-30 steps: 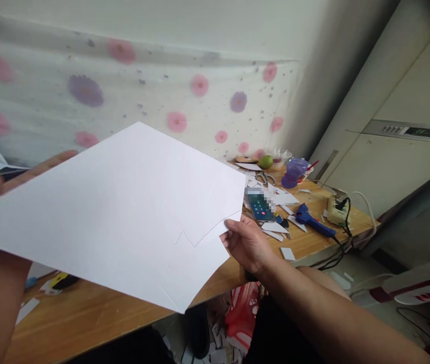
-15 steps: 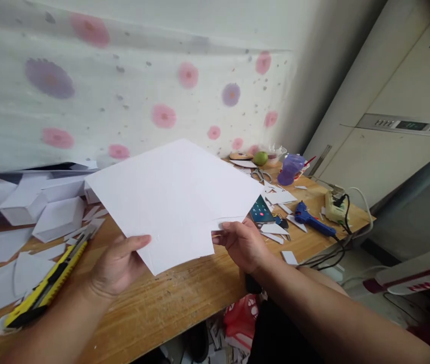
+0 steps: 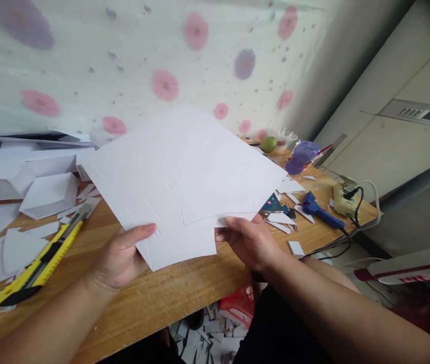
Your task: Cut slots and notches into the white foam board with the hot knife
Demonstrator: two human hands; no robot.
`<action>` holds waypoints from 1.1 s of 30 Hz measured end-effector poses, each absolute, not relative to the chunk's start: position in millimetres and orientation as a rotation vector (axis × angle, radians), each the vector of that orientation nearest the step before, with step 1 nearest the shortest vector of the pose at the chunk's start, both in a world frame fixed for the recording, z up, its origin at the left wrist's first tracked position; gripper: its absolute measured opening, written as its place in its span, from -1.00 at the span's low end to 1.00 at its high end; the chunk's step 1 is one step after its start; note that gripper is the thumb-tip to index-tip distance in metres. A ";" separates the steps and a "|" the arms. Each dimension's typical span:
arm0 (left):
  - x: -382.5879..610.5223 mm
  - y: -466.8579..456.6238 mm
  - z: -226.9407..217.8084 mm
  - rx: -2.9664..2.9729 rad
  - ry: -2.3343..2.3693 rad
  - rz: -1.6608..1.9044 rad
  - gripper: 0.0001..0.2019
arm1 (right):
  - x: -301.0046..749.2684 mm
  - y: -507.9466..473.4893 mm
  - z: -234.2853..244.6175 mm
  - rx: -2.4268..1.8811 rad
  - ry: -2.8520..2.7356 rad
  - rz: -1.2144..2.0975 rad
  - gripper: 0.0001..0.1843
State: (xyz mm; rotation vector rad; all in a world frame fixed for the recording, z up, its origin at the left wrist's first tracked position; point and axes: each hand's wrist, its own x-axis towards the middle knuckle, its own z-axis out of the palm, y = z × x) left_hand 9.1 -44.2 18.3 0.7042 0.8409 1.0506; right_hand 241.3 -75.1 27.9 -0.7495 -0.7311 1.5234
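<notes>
Two hands in view: what do they hold?

Reply: Both grip one white sheet [image 3: 184, 177] by its near edge. The left hand [image 3: 118, 258] is closed on the near corner, thumb on top, fingers curled underneath. The right hand [image 3: 251, 242] pinches the edge further along in the same way.

Asked: Where is the sheet?

Reply: Raised just above a wooden table [image 3: 184, 293], tilted up toward a flowered wall. Thin cut lines cross its face.

Asked: How should it be held well?

Reply: My judgement is that an even grip from both thumbs would stop it bending along those cuts. It should also stay clear of the clutter below.

Asked: What clutter?

Reply: A yellow knife [image 3: 36, 268] lies left of the hands, with white boxes [image 3: 48, 194] behind it. To the right are a phone [image 3: 273, 203] and a blue glue gun [image 3: 319, 212].
</notes>
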 end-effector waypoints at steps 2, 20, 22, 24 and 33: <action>10.9 -45.7 18.6 0.715 0.825 1.062 -0.18 | 240.7 -77.1 26.0 -0.770 -0.759 1.550 -0.63; 6.8 -49.4 16.2 0.890 0.763 1.099 -0.17 | 241.0 -84.4 22.3 -0.803 -0.789 1.459 -0.62; 6.5 -49.9 16.6 0.878 0.770 1.081 -0.17 | 240.7 -85.6 23.5 -0.788 -0.798 1.454 -0.63; 7.0 -50.4 17.2 0.867 0.778 1.074 -0.17 | 240.3 -86.9 25.6 -0.787 -0.802 1.463 -0.63; 7.1 -48.9 16.4 0.875 0.764 1.044 -0.16 | 241.5 -91.6 31.1 -0.760 -0.793 1.504 -0.67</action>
